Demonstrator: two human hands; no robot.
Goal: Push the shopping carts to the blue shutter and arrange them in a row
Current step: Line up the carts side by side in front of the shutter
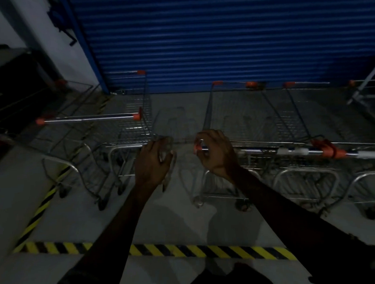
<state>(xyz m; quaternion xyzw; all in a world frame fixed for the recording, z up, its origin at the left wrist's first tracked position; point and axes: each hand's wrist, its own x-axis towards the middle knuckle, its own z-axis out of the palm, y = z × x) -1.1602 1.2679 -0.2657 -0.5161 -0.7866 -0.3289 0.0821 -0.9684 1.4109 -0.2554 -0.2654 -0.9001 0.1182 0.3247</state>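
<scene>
While both bare arms reach forward in dim light, the right hand [217, 155] curls its thumb and fingers round the orange-capped left end of a chrome handle [290, 152], the push bar of the nearest cart [241, 113], whose wire basket points at the blue shutter [220, 39] and nearly reaches its foot. The left hand [154, 162] hangs just apart from it with bent fingers over a pale, blurred shape; whether it holds anything cannot be told. Further carts [310, 115] stand close beside the nearest cart on its right, side by side along the shutter. Off to the left, another cart [136, 127] sits near the shutter's left edge. Black-and-yellow striped tape [187, 250] crosses the grey floor [175, 217] under the forearms
</scene>
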